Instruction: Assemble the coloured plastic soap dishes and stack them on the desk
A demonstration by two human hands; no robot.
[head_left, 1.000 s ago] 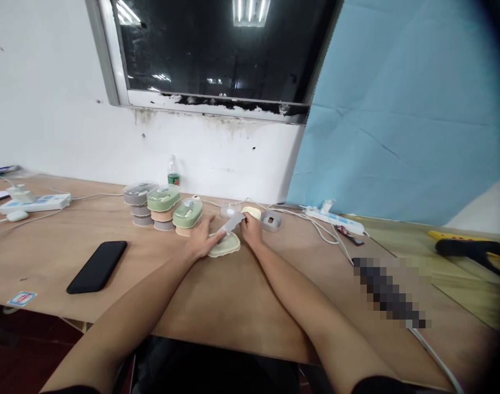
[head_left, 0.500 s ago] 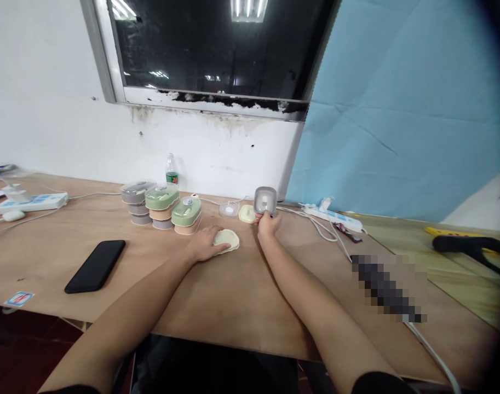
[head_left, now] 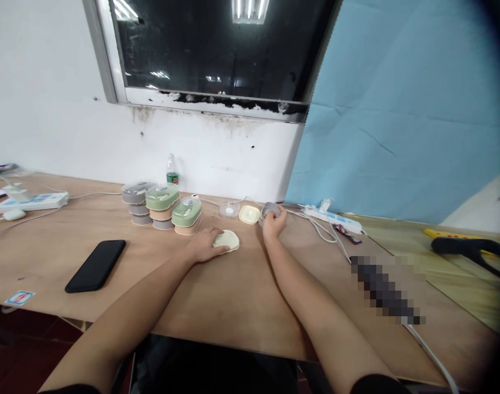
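My left hand [head_left: 207, 244] rests on the table with thumb and fingers round the left side of a shallow cream oval dish or lid [head_left: 228, 241]. My right hand [head_left: 275, 220] grips a small grey see-through container [head_left: 270, 208], low at the back of the table. The fingers hide part of that container. Just left of it lies a pale yellow square lid or tray [head_left: 249, 214]. Beside that lies a clear plastic lid [head_left: 229, 210] with a white spot in its middle.
Stacked oval boxes with green lids [head_left: 162, 195] and grey ones stand left of my hands, near a plastic bottle [head_left: 172, 171]. A black phone [head_left: 96, 266] lies front left. Power strips [head_left: 338, 219] and cables run along the back. A pixelated dark object [head_left: 385, 290] lies at right.
My right hand has lowered and tilted the grey container, moving slightly right, so the yellow square piece shows more fully. My left hand and the cream dish stay in place.
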